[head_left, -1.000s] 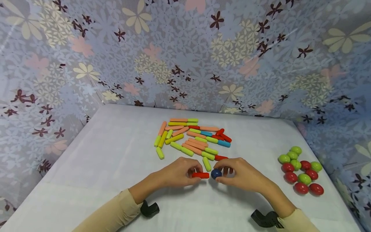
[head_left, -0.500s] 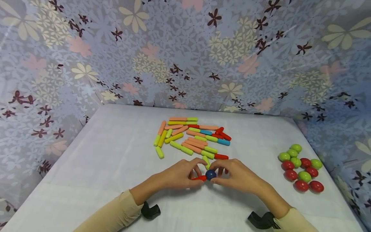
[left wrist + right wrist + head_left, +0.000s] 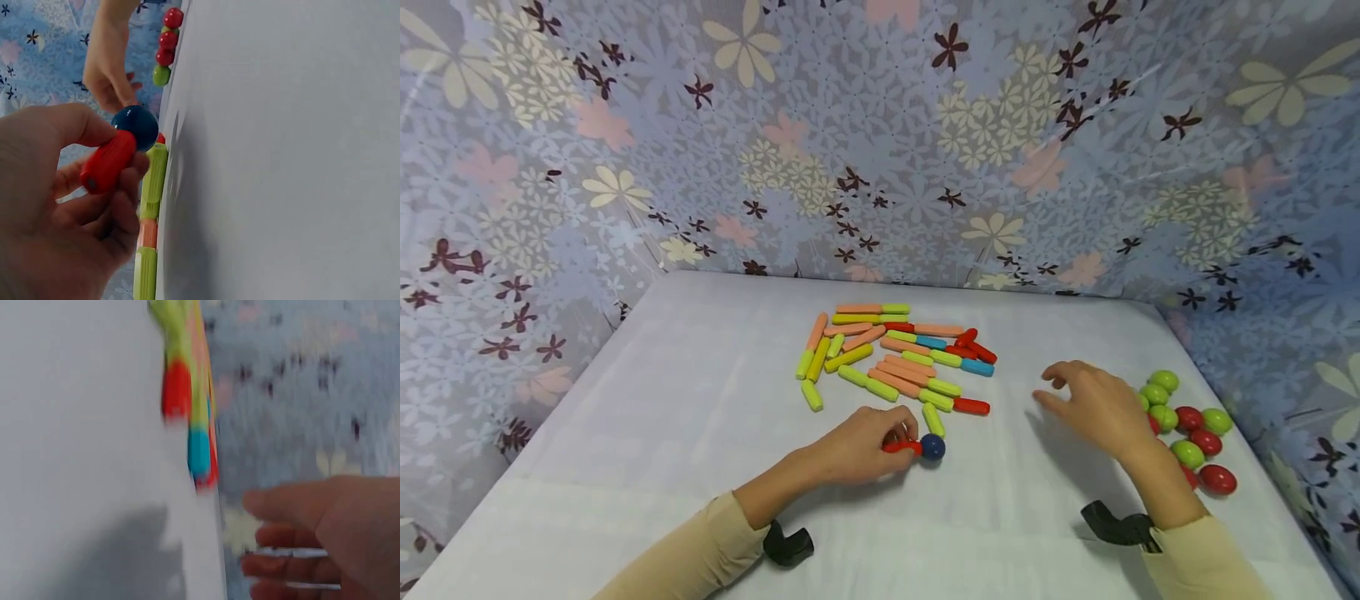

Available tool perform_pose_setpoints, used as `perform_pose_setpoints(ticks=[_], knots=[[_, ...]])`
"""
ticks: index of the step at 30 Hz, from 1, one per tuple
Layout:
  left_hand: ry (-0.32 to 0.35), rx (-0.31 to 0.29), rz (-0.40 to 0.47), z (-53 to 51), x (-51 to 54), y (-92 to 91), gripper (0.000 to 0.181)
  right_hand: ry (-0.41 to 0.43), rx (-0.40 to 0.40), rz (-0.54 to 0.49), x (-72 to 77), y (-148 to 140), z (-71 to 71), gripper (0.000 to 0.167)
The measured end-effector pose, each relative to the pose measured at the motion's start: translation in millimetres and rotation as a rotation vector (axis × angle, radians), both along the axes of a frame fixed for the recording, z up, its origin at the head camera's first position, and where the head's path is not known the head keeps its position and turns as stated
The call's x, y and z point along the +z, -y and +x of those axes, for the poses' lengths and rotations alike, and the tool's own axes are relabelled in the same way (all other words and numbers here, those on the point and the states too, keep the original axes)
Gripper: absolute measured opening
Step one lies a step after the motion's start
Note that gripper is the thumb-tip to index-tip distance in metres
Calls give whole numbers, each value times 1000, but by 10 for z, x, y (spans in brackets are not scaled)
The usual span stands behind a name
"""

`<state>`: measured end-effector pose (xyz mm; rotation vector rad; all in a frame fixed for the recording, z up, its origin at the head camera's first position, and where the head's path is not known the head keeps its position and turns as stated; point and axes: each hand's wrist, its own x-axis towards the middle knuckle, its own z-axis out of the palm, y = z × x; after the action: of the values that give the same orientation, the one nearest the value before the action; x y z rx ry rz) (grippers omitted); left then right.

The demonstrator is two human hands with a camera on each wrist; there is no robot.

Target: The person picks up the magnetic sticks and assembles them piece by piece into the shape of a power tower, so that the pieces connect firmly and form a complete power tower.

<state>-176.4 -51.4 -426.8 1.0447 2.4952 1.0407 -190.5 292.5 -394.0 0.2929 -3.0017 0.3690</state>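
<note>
My left hand (image 3: 863, 447) pinches a short red stick (image 3: 901, 447), also seen in the left wrist view (image 3: 107, 164). A dark blue ball (image 3: 932, 447) sits against the stick's right end, touching it, and nothing else holds the ball. To the right, my right hand (image 3: 1099, 412) is raised over the white table with fingers loosely bent and nothing in them. The right wrist view, blurred, also shows this hand (image 3: 312, 534) empty. A yellow-green stick (image 3: 933, 419) lies just behind the ball.
Orange, yellow, green, blue and red sticks (image 3: 901, 382) lie in a group at the middle of the table (image 3: 700, 433), some joined end to end. Green and red balls (image 3: 1217, 479) cluster at the right edge, partly behind my right hand. A flowered cloth (image 3: 865, 150) rises behind.
My right hand has let go of the blue ball and moved right and away, towards the balls. The ball, brought left to the red stick, now stays at its end.
</note>
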Motion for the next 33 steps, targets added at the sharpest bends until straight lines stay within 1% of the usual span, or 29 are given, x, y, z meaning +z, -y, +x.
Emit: perform_pose_setpoints(ticks=[2,5,7,11,14,17,21,23,24,26,29,30,33], knots=[[-28,20,43,-13,-3,2,17,-8,-78,24,9,-207,-14,42],[-32,58,115,-33,-3,13,13,24,-174,45,21,-446,-21,51],[-28,68,151,-49,-7,19,12,58,-227,58,17,-554,-24,55],[5,82,191,-77,-23,26,14,70,-291,85,-29,-672,-32,52],[44,96,216,-92,-26,33,17,67,-307,78,-84,-752,-38,49],[92,124,277,-98,-22,45,22,72,-299,56,-120,-806,-50,45],[178,181,372,-98,-11,55,31,76,-278,44,-109,-811,-61,41],[192,208,384,-99,-5,54,33,87,-271,36,-89,-796,-64,42],[189,218,380,-98,-4,53,33,95,-267,30,-76,-785,-64,44],[164,231,364,-95,-5,52,33,106,-248,8,-49,-749,-62,47],[106,223,330,-81,2,54,38,105,-179,-55,-7,-642,-60,52],[89,215,317,-74,3,56,40,107,-143,-89,12,-586,-56,53],[31,156,265,-67,-1,59,42,128,-33,-214,57,-356,-40,52]])
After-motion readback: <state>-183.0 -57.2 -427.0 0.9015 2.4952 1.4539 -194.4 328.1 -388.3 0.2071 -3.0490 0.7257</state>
